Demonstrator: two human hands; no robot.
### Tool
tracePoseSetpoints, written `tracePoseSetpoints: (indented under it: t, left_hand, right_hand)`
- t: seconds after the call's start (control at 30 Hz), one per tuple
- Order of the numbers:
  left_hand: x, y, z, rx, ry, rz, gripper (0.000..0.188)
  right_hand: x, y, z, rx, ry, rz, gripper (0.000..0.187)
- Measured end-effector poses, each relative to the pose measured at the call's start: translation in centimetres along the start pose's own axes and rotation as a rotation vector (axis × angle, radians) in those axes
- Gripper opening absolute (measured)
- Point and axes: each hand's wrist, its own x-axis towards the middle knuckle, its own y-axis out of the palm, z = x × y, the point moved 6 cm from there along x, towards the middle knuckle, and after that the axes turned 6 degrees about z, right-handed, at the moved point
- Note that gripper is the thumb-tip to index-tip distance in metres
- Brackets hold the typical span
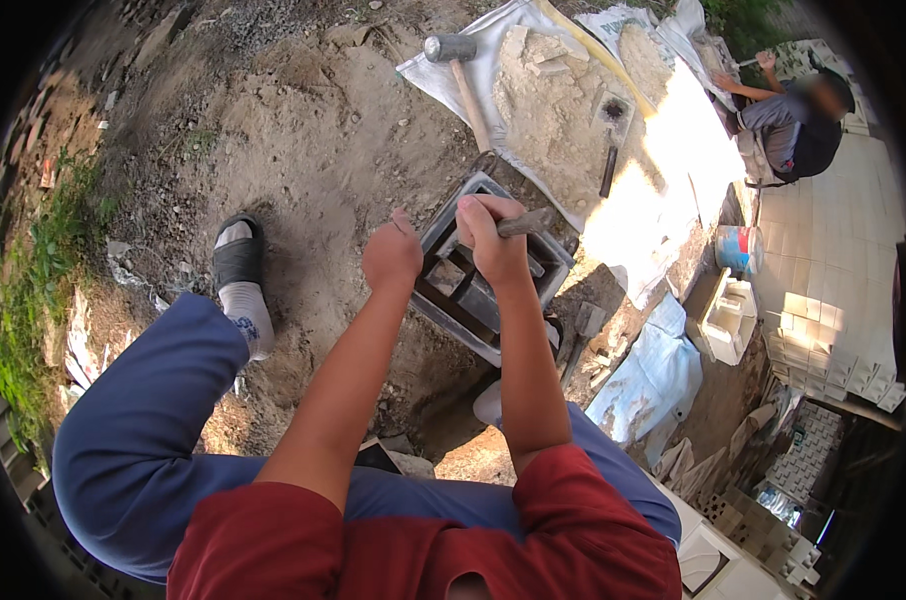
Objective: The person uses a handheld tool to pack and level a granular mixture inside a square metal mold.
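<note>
Between my feet a grey metal mould (pixel 473 345) with several open compartments rests tilted on the dirt. My right hand (pixel 491 240) is closed around a short wooden-handled tool (pixel 529 222) above the mould. One end of the handle sticks out to the right of the fist; the tool's working end is hidden. At the mould's left side my left hand (pixel 393 250) is closed, thumb uppermost. Whatever its fingers hold is hidden from view. Just beyond the mould lies a mallet (pixel 453 48) with a dark cylindrical head, its wooden handle reaching back toward the mould.
A white sheet (pixel 503 30) bears a pile of sandy material (pixel 538 110) and a black-handled trowel (pixel 609 170). A hammer-like tool (pixel 585 325) lies right of the mould. Farther right are a blue sheet (pixel 653 375), a white bin (pixel 728 315), a bucket (pixel 739 248) and a seated person (pixel 803 125).
</note>
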Motion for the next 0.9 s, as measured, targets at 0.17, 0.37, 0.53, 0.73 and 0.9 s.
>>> tracePoseSetpoints:
  t: [0.17, 0.37, 0.53, 0.73, 0.9]
  left_hand:
    - [0.3, 0.0, 0.7, -0.013, -0.023, -0.009, 0.069]
    - [0.4, 0.3, 0.7, -0.036, -0.031, 0.005, 0.068]
    - [0.5, 0.5, 0.6, 0.002, -0.005, 0.003, 0.067]
    - [0.5, 0.2, 1.1, -0.027, -0.027, 0.012, 0.068]
    - [0.6, 0.3, 0.5, -0.118, -0.076, 0.017, 0.07]
  right_hand:
    - [1.2, 1.0, 2.7, -0.142, 0.047, 0.034, 0.031]
    - [1.9, 0.8, -0.7, -0.197, 0.027, 0.05, 0.032]
    - [-0.2, 0.6, 2.8, -0.027, -0.084, 0.004, 0.042]
    - [-0.4, 1.3, 1.8, -0.062, 0.051, 0.035, 0.038]
    - [-0.4, 1.0, -1.9, -0.092, -0.021, 0.068, 0.04]
